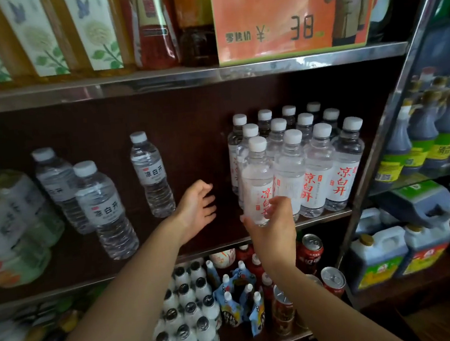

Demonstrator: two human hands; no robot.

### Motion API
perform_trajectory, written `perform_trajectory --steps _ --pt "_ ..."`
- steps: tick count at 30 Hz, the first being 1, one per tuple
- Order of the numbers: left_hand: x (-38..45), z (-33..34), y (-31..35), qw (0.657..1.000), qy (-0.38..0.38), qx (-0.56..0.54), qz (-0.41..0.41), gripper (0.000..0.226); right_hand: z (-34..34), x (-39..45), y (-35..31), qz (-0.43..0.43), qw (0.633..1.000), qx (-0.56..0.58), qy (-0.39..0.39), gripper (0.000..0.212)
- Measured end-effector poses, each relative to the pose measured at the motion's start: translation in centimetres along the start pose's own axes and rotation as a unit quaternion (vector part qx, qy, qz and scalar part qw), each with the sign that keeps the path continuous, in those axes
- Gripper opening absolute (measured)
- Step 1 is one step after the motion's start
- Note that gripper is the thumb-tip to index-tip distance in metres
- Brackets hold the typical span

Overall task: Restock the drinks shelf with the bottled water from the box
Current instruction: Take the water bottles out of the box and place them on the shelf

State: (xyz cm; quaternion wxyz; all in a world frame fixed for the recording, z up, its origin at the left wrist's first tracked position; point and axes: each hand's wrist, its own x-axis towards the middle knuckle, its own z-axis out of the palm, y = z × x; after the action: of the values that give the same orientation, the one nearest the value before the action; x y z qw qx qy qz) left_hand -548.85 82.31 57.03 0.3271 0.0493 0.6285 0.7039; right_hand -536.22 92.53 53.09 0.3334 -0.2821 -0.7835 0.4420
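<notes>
Right hand [272,227] grips the base of a red-label water bottle [258,183], front-left of the bottle cluster [319,161]. Left hand [197,207] left of cluster, fingers relaxed, holding nothing.

I log, off-task: an orange price sign [285,13] reading 38 on the top shelf beside tall floral-label bottles [32,37]; red cans [310,251] and white dark-capped bottles [188,314] on the lower shelf; dark sauce bottles [421,135] and white jugs [378,257] on the right rack.

Both forearms bare, no sleeves; left grip [197,206], right grip [272,227] ungloved.
</notes>
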Motion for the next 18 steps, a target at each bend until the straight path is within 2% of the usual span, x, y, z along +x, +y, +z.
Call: perform_trajectory --steps 6,10,13,15,18 --pt "-6.7 -5.6 1.2 0.998 0.050 0.032 0.010 0.049 1.7 -3.2 -5.4 -0.083 0.994 -0.047 -0.060 0.037" --pt "-12.9 -8.8 1.5 0.996 0.078 0.025 0.020 0.044 3.5 -5.9 -9.5 -0.141 0.972 -0.087 -0.165 0.037" --pt "-18.0 -12.1 1.3 0.991 0.121 0.056 0.021 0.031 5.1 -8.2 -12.4 -0.191 0.927 -0.135 -0.293 0.044" --pt "-21.6 -14.7 1.0 0.981 0.168 0.093 0.008 0.032 6.4 -10.2 -14.2 -0.224 0.880 -0.167 -0.383 0.046" --pt "-27.5 -19.1 -0.3 0.959 0.215 0.180 -0.028 0.033 8.9 -14.0 -16.6 -0.267 0.805 -0.234 -0.475 0.056"
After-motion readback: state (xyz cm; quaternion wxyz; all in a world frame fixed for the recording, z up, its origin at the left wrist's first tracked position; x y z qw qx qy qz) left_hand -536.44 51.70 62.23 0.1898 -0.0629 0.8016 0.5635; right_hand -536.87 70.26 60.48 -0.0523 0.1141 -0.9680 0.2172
